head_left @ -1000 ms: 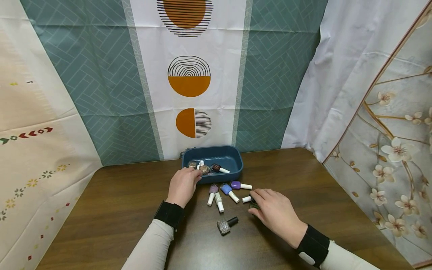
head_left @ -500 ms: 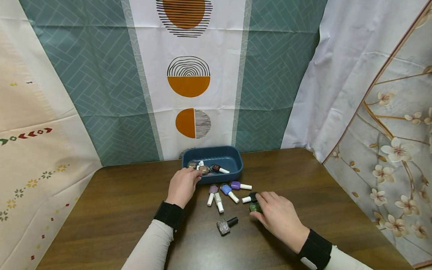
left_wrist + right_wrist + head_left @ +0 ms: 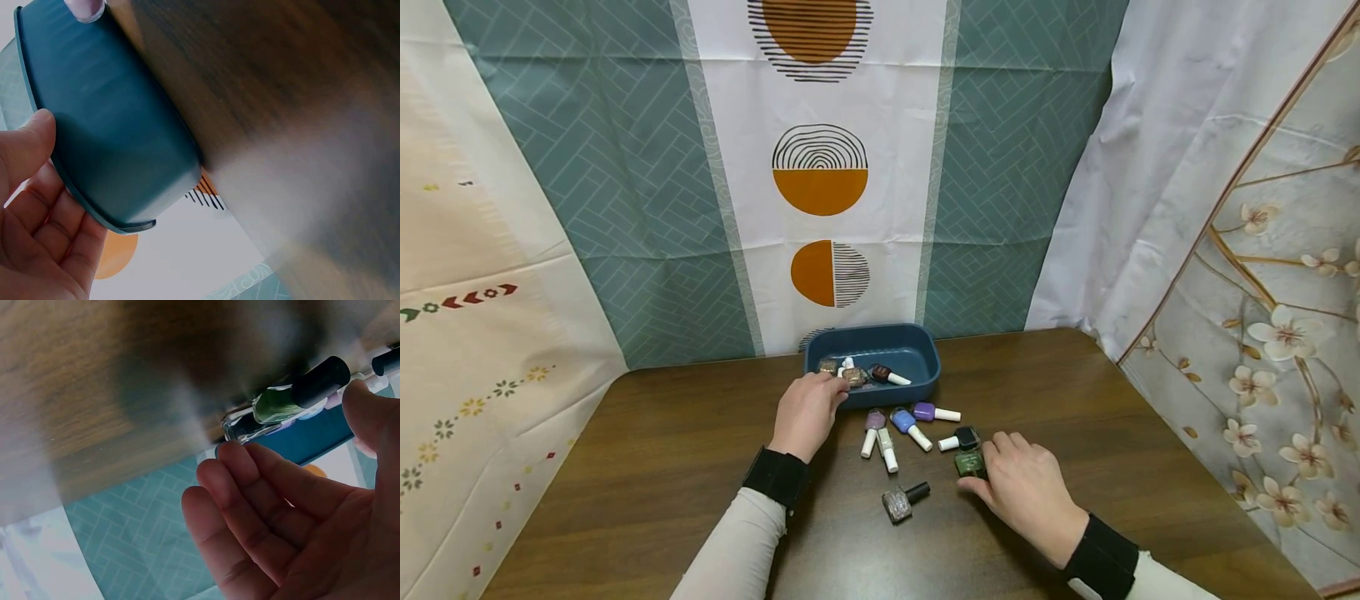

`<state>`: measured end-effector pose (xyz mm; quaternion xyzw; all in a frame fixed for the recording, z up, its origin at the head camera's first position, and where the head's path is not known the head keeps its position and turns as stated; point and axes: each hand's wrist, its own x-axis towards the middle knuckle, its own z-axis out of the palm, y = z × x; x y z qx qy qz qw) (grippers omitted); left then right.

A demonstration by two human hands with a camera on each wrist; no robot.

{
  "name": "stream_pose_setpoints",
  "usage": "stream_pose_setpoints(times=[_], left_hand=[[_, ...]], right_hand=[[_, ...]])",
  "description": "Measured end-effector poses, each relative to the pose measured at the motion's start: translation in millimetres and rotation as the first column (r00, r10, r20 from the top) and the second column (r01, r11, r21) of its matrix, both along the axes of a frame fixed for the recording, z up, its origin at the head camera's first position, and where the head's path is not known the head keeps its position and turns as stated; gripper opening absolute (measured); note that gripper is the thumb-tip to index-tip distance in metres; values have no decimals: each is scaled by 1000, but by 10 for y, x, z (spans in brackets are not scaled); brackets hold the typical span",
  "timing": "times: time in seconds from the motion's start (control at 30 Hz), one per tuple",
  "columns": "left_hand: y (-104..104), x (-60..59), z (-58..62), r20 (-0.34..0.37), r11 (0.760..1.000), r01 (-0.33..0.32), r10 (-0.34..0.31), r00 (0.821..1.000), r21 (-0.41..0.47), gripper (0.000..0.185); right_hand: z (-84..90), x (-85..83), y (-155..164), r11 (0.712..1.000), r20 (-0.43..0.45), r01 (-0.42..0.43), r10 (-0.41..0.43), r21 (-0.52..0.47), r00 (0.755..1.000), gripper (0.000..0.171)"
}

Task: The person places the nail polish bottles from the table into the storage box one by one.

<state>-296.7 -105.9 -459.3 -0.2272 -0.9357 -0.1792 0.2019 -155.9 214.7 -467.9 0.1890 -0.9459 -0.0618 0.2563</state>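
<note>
My left hand holds the near left rim of the blue bin; in the left wrist view the thumb lies at the rim and fingers pass behind it. My right hand hovers with loosely bent fingers around a green nail polish bottle, nothing pinched. In the right wrist view that green bottle's black cap shows between thumb and fingers; the head view hides it. A dark nail polish bottle with a white cap lies just beyond. Glittery bottles and a dark red one lie inside the bin.
Before the bin lie a purple bottle, a blue bottle, a mauve bottle and a pale green bottle. A silver glitter bottle with a black cap lies nearer. Patterned cloth hangs behind the wooden table.
My right hand has drawn back slightly to the right, its fingers uncovering the dark bottle and the green bottle. My left hand stays at the bin.
</note>
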Motion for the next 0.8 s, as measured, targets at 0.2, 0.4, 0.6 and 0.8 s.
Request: stream_pose_setpoints(times=[0.2, 0.4, 0.6, 0.8], left_hand=[[0, -23, -4, -4, 1000, -2, 2, 1000, -4, 10], [7, -18, 2, -3, 1000, 0, 0, 1000, -4, 10], [8, -8, 4, -11, 1000, 0, -1, 1000, -6, 10], [-4, -10, -17, -11, 1000, 0, 0, 1000, -9, 11]], right_hand=[[13, 2, -11, 999, 95, 44, -46, 25, 994, 62], [3, 6, -5, 999, 100, 45, -47, 26, 994, 54], [-21, 21, 19, 999, 51, 23, -24, 34, 998, 47], [-33, 27, 45, 1000, 74, 16, -17, 3, 997, 43]])
